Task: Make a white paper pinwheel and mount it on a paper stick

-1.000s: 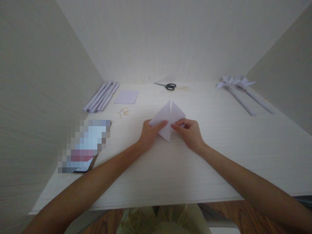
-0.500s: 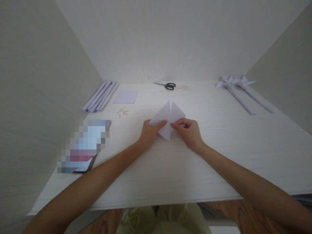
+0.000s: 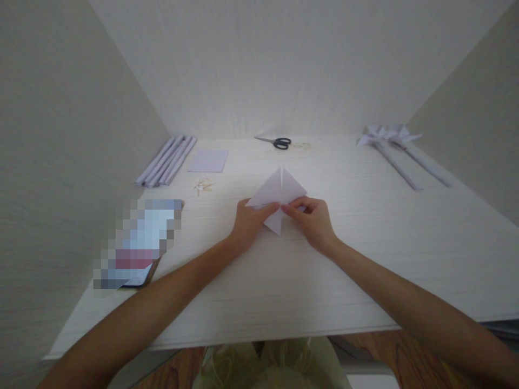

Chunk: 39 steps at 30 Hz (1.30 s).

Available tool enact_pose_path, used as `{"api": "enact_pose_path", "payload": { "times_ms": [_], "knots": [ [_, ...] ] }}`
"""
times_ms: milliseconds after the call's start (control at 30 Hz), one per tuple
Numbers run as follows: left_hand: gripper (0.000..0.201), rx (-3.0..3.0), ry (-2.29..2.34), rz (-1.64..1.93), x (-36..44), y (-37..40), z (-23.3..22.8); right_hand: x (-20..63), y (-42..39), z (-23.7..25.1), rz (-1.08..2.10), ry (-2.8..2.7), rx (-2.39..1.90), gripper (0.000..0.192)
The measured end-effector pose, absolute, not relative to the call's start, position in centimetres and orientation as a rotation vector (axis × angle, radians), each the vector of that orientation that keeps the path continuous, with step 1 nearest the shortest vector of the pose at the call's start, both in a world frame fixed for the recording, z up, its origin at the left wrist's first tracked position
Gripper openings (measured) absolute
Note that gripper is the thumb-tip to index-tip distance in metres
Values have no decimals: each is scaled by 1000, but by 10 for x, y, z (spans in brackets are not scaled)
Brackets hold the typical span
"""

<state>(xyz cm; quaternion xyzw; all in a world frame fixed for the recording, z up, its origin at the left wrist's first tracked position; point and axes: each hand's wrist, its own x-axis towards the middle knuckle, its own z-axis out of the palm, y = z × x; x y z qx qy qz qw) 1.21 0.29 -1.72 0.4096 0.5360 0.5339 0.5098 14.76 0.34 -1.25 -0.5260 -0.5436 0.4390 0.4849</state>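
Observation:
Over the middle of the table, a pale sheet of paper [image 3: 267,188] with slits cut in it is held between both hands. My left hand [image 3: 248,222] grips its left side, thumb lying on top and fingers hidden beneath. My right hand [image 3: 311,217] pinches the paper near its centre, thumb and index finger close together. The two thumbs almost meet at the middle. A narrow slit runs from the far corner towards the centre, and one corner points towards me.
Rolled paper sticks [image 3: 168,161], a stack of square paper [image 3: 208,161] and small pins or scraps [image 3: 203,186] lie left. A blurred phone [image 3: 148,232] is nearer. Scissors [image 3: 279,143] lie at the back. Paper pinwheels on sticks [image 3: 399,162] rest at the right. Walls enclose three sides.
The slit at the far corner has become narrower as the paper's two far flaps come closer together. My thumbs have moved slightly nearer each other at the centre.

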Motion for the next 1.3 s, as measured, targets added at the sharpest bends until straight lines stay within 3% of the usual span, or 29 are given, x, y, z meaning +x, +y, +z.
{"api": "enact_pose_path", "payload": {
  "times_ms": [267,733,933,1300],
  "knots": [
    [28,944,1276,1330,14,3,-17,147,3,-12,1114,-1259,-1179,22],
    [28,916,1262,1362,20,-1,-15,143,1,-11,1237,-894,-1071,58],
    [24,824,1021,1350,23,-6,-14,142,2,-7,1285,-761,-991,56],
    [27,802,1149,1381,32,-11,-12,141,-2,-8,1223,-892,-1033,52]
  ]
}}
